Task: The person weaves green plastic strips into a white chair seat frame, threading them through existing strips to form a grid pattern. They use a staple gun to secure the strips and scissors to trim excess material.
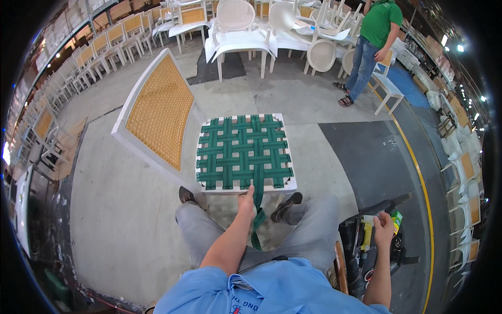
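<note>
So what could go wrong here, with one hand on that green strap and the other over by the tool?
1. The left hand alone pins the loose green strap at the chair seat frame; its grip might slip and the strap go slack.
2. The right hand rests on the yellow and black tool off to the side, possibly out of the person's gaze; a fumbled pickup seems possible.
3. The strap's tail hangs between the knees and could snag.
</note>
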